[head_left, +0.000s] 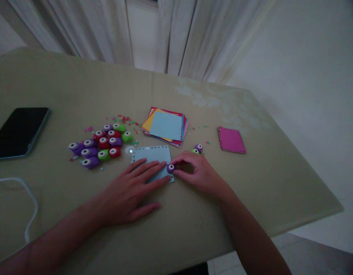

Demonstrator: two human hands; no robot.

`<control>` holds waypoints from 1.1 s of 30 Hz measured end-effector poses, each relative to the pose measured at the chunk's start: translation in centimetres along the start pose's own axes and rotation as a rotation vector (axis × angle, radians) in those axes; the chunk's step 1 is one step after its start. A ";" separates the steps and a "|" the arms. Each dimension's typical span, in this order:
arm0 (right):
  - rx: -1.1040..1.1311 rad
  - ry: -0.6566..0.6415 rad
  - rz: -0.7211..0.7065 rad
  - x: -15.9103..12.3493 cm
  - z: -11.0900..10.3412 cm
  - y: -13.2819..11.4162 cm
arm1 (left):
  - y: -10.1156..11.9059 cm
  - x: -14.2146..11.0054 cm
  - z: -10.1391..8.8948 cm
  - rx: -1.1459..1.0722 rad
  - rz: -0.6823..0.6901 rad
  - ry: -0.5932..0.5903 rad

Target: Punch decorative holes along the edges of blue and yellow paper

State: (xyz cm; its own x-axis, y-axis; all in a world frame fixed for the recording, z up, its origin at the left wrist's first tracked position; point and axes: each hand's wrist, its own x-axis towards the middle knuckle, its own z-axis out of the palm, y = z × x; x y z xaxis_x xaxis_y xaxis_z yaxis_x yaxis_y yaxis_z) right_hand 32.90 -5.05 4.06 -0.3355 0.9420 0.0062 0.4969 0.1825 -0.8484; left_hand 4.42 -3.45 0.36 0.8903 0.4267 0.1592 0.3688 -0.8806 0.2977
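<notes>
Left hand (133, 194) flat, right hand (205, 175) pinching
Left fingers (152, 170) spread; right forearm (246, 221) crosses the bench's (193, 233) near edge.

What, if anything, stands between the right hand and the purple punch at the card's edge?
Nothing visible: the right hand holds the purple punch at the edge of the light blue card, the left hand beside it.

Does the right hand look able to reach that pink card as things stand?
Probably yes: the pink card lies beyond the right hand, with nothing seeming to block the way. It holds a purple eye-topped piece, which may need releasing first.
</notes>
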 end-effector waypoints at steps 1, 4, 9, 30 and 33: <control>0.000 -0.001 0.002 0.0 0.0 0.0 | 0.0 0.0 0.0 -0.003 -0.001 0.002; 0.011 -0.009 0.004 0.0 -0.1 -0.1 | 0.0 0.0 -0.1 -0.003 0.001 -0.004; 0.015 -0.013 -0.002 0.0 -0.1 0.1 | 0.0 0.0 -0.1 0.020 0.006 -0.020; -0.113 -0.010 -0.169 0.0 -0.1 0.8 | -0.1 0.1 0.0 0.013 0.011 -0.027; -0.156 -0.003 -0.267 -0.1 -0.1 0.9 | -0.1 0.2 0.1 0.003 0.009 -0.016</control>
State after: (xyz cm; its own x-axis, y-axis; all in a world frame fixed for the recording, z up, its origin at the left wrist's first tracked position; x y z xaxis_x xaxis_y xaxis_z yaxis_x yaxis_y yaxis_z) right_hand 33.49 -4.91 3.35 -0.4731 0.8542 0.2157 0.5075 0.4644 -0.7258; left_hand 4.55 -3.33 0.28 0.8975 0.4158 0.1468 0.3618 -0.8847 0.2940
